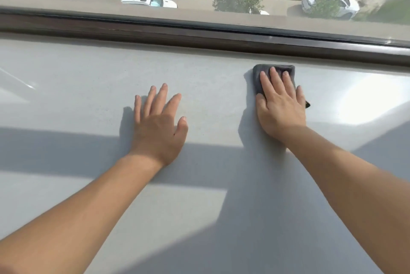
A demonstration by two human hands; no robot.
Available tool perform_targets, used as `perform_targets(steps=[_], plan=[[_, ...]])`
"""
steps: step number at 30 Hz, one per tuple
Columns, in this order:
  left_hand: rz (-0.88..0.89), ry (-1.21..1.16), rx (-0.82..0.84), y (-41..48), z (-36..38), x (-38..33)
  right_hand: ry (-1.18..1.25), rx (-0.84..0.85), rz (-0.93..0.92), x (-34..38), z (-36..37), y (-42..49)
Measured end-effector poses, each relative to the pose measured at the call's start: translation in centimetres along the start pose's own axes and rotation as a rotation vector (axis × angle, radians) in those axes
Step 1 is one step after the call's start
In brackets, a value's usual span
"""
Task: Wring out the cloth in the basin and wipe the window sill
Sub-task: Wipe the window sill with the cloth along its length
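Cloth (257, 76) lies folded on the sill (88, 96), just short of the window frame (199, 35), to my right. My right grip (281, 109) presses it flat with straight fingers, not clenched round it. I see my left grip (158, 127) released, fingers spread, palm down on the sill, well apart from the cloth.

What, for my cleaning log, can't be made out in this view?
Head view: the grey cloth is mostly hidden under the right hand; its extent and wetness are unclear.
The window sill is cut off by the frame's left, right and bottom edges.
The dark bit beside that hand is too small to identify.
No basin is in view.
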State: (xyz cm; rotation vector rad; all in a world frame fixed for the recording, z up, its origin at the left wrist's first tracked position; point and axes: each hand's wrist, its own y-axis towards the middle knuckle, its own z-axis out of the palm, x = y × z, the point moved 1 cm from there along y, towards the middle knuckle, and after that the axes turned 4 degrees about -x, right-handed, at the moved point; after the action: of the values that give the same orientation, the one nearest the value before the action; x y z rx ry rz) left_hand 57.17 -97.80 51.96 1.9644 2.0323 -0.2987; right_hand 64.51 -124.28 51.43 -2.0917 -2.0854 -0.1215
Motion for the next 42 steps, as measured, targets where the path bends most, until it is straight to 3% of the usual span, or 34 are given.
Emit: perform_targets(steps=[3, 5, 9, 11, 14, 16, 21, 23, 27, 29, 31, 33, 36, 40, 42], plan=[[0.024, -0.028, -0.005, -4.4, 1.0, -1.9, 0.023, -0.029, 0.047, 1.5, 0.6, -1.6], [0.015, -0.018, -0.002, -7.0, 1.8, -2.9, 0.012, -0.051, -0.115, 3.2, 1.3, -6.1], [-0.008, 0.039, -0.015, -9.1, 2.6, -3.4, -0.042, 0.068, -0.413, 1.5, 1.3, -9.7], [-0.003, 0.066, -0.017, -9.0, 2.6, -3.4, -0.051, 0.032, -0.342, -0.8, 0.7, -7.1], [-0.015, 0.086, -0.010, -9.0, 2.8, -3.5, 0.026, 0.004, -0.038, -2.5, -0.1, -3.7], [-0.015, 0.097, -0.008, -9.0, 2.8, -3.6, 0.031, -0.038, -0.021, -0.8, 0.4, -5.7], [-0.022, 0.118, -0.011, -8.6, 2.5, -3.6, 0.006, -0.065, -0.454, 1.1, 1.8, -16.5], [-0.027, 0.111, -0.005, -8.4, 2.4, -3.5, -0.002, -0.052, -0.498, -0.9, 1.5, -15.1], [-0.044, 0.106, 0.020, -7.9, 2.0, -3.4, 0.015, -0.011, -0.195, -3.5, 0.0, -9.4], [-0.048, 0.110, 0.027, -7.7, 1.9, -3.5, 0.006, -0.058, -0.114, -2.5, 0.2, -10.7], [-0.049, 0.118, 0.024, -7.8, 1.9, -3.5, -0.002, -0.099, -0.180, -0.6, 1.0, -15.2], [-0.039, 0.125, 0.031, -8.6, 2.0, -3.6, -0.010, -0.066, -0.363, 0.2, 2.0, -20.7], [-0.029, 0.127, 0.075, -9.0, 1.8, -3.9, -0.027, -0.027, -0.488, -1.9, 1.9, -22.0], [0.004, 0.098, 0.077, -12.0, 1.1, -5.1, -0.040, -0.032, -0.119, -4.7, 0.8, -18.7], [0.022, 0.023, 0.053, -15.7, 0.9, -6.1, -0.025, -0.047, -0.021, -3.7, 1.0, -20.2]])
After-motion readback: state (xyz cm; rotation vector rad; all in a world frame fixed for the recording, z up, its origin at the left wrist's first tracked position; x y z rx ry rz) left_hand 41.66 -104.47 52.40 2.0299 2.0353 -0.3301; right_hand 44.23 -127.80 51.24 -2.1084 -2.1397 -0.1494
